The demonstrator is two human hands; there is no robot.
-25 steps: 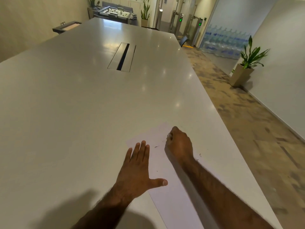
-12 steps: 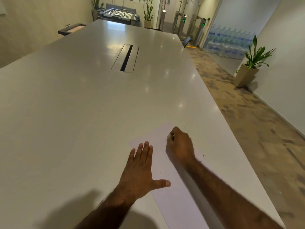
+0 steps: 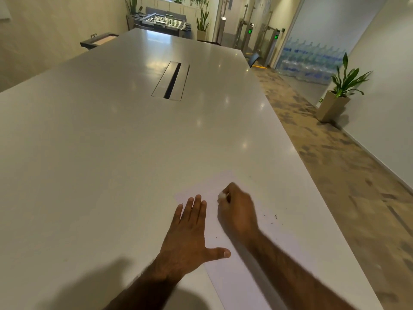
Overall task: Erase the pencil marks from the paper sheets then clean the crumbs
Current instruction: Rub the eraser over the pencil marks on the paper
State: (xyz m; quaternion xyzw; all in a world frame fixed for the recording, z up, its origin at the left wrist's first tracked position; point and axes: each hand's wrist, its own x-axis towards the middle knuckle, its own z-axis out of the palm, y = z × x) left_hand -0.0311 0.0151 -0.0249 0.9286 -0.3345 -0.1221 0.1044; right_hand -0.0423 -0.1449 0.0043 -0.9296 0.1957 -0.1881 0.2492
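- Paper sheet (image 3: 225, 271) near tabletop (image 3: 111, 153) right edge.
- Left hand (image 3: 190, 236) spread flat, pinning sheet's left side.
- Right hand (image 3: 238, 211) fisted around white eraser (image 3: 222, 195).
- Crumbs (image 3: 273, 218) beside right hand.
- Risk: hard strokes could crease the sheet or flick crumbs off the edge.

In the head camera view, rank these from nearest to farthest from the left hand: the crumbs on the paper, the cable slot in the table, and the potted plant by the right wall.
From the left hand:
1. Crumbs, just right, past the right hand.
2. Cable slot, mid-table ahead.
3. Potted plant, on the floor far right.
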